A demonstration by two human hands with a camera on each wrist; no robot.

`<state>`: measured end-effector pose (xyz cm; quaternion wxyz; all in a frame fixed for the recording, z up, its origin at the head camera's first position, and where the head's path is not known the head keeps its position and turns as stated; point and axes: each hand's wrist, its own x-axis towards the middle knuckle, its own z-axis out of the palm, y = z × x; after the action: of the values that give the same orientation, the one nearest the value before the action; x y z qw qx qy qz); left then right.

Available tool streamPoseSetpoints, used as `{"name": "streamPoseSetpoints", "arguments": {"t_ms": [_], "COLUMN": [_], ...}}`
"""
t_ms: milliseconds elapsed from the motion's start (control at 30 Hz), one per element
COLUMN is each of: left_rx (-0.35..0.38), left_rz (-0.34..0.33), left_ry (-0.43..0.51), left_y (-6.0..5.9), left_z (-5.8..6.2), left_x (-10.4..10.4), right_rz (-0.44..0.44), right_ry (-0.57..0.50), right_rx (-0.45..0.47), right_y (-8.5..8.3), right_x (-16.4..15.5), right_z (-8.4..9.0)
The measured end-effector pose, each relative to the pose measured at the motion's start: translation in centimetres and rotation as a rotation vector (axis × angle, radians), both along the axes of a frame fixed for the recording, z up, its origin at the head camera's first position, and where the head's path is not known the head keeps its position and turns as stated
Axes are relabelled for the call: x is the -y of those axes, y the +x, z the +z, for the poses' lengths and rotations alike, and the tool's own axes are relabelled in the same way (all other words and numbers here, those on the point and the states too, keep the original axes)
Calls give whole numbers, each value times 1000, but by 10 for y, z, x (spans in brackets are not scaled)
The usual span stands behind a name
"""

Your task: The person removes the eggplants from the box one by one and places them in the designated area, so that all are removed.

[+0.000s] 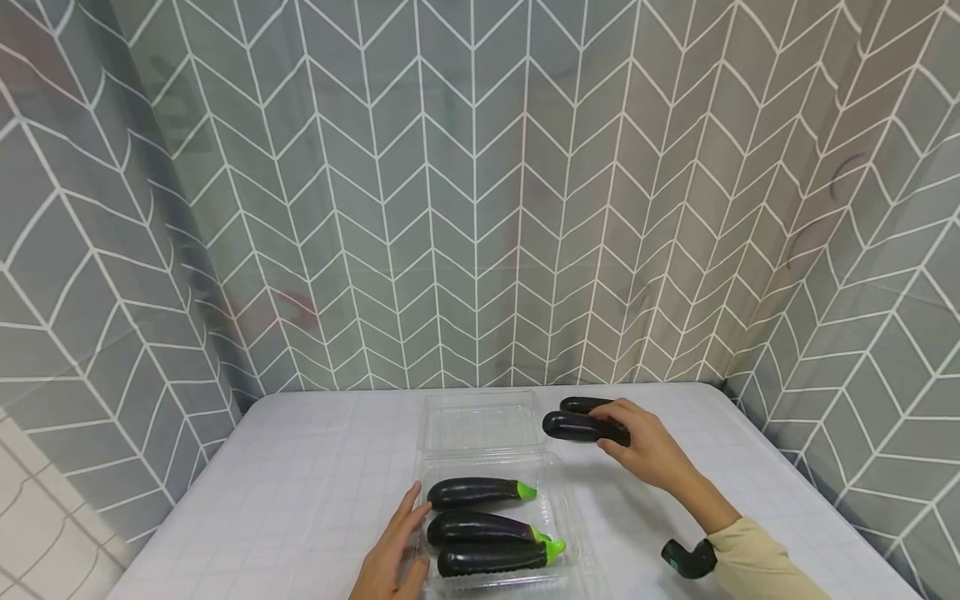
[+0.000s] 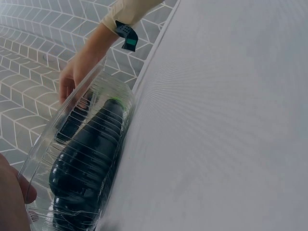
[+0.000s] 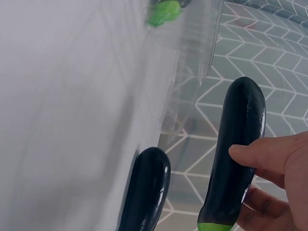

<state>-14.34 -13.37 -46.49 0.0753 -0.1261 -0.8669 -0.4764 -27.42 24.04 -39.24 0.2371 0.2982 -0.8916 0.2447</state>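
The right hand (image 1: 648, 450) gripped an eggplant (image 1: 573, 427) near the table's (image 1: 300, 467) far edge, a second one (image 1: 581, 405) just behind it. The left hand (image 1: 393, 554) lay flat, fingers straight, against the tray (image 1: 558, 508) — likely steadying it — beside its three eggplants (image 1: 480, 527).

The scene is lit evenly and softly, with no single source shown and only faint shadows cast on the pale worktop (image 1: 315, 467), while a warm tint is seen on the right of the patterned curtain (image 1: 750, 208) in the head view, where straight lines are bowed towards the edges by the wide lens. In the left wrist view, streaks of glare are caught on the ribbed clear container (image 2: 91, 120), and the near worktop is rendered as a washed-out, featureless grey. In the right wrist view, the worktop is blurred, and a soft sheen is seen on the dark eggplants (image 3: 238, 144).
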Motion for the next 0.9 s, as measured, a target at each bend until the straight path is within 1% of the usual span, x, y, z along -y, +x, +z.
{"name": "streamPoseSetpoints", "arguments": {"t_ms": [133,433,633,900], "left_rx": [-2,-4,-17,-34], "left_rz": [7,13,27,19], "left_ry": [1,2,-15,-11], "left_y": [1,1,2,1], "left_z": [0,0,0,0], "left_x": [0,-1,-1,0], "right_rz": [-11,-41,-54,-59], "right_ry": [0,5,9,19], "right_rx": [-4,26,36,33], "right_y": [-3,-7,-9,-15], "right_x": [-5,-13,-18,-24], "right_z": [-2,-8,-15,-23]}}
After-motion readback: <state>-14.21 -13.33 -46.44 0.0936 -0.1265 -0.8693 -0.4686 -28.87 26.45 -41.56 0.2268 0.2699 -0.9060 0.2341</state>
